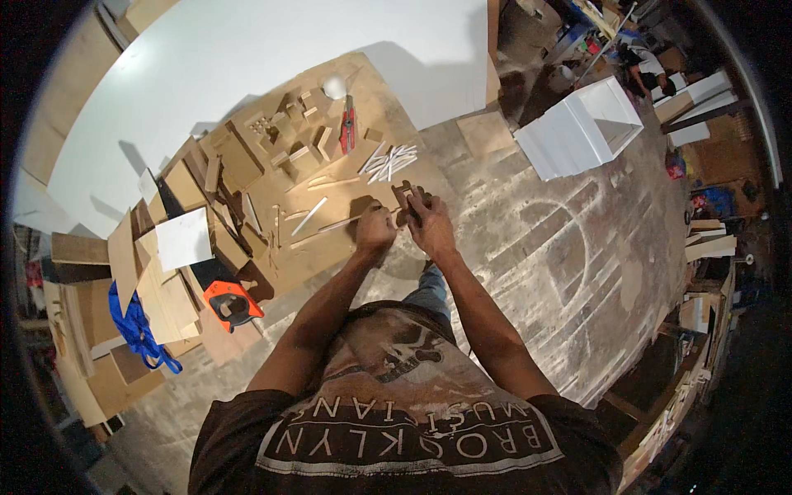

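My left hand (375,228) is closed at the right edge of a brown work board (326,194). Its fingers are pinched together, and what they hold is hidden. A thin pale stick (337,223) on the board points toward that fist. Close beside it, my right hand (432,224) grips a small dark brown piece (404,195) with uneven edges. Both hands nearly meet over the board's edge. Just beyond them lies a loose pile of short white sticks (389,162). One more white stick (309,215) rests apart, left of my left hand.
Small wooden blocks (301,157), a red hand tool (347,125) and a white round object (334,87) lie farther back on the board. Leftward are stacked wood offcuts (194,181) and an orange saw handle (233,305). A white cabinet (569,132) stands right; a person (648,70) is beyond.
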Demonstrator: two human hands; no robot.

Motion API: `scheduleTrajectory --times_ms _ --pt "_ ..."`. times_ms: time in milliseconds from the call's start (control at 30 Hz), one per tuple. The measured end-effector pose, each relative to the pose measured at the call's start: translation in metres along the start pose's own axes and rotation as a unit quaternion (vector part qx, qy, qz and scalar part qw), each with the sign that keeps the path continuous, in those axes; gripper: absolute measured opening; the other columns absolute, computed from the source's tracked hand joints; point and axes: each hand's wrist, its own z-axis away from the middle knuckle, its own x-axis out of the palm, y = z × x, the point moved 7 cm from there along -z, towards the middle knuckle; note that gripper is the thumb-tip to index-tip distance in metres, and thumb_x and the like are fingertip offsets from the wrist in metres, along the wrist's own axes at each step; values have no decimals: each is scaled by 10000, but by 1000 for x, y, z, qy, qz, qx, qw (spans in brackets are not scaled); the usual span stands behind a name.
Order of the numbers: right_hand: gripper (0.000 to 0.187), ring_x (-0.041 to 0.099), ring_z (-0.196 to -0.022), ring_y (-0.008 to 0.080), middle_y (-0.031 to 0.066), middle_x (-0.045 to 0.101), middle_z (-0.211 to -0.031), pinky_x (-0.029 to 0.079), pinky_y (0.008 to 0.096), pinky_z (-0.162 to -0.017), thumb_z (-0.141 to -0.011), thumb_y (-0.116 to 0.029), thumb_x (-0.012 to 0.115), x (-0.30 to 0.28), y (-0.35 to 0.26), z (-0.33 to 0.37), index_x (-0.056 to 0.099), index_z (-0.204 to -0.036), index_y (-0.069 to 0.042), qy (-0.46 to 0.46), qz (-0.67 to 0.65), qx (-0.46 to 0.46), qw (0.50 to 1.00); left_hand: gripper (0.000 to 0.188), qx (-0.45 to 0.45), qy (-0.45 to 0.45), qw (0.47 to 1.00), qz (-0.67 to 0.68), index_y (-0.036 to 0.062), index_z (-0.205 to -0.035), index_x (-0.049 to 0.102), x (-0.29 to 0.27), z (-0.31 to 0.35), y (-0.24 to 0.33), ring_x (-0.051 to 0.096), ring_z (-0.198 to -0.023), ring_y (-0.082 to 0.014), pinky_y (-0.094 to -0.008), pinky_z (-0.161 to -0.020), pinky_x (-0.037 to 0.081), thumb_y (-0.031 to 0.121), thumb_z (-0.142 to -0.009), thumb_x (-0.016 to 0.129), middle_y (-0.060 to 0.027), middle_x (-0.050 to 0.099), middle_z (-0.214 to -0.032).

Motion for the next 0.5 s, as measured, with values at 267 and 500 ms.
scheduleTrajectory --times_ms 267,500 --pt "561 549 -1105 457 263 572 -1224 456 552 -985 -886 -116 673 17 -21 6 578 -1436 -161 -35 20 -48 998 62 93 69 993 2 -24 -751 631 -4 5 10 616 -789 -465 -550 -728 518 30 -776 611 -260 610 -794" --pt "523 528 -1112 435 243 558 -1269 450 556 -994 -894 -118 650 36 6 12 581 -1413 -115 -39 46 -18 998 49 121 110 986 13 -29 -704 594 -12 4 22 621 -757 -452 -534 -721 523 -3 -741 613 -258 605 -761"
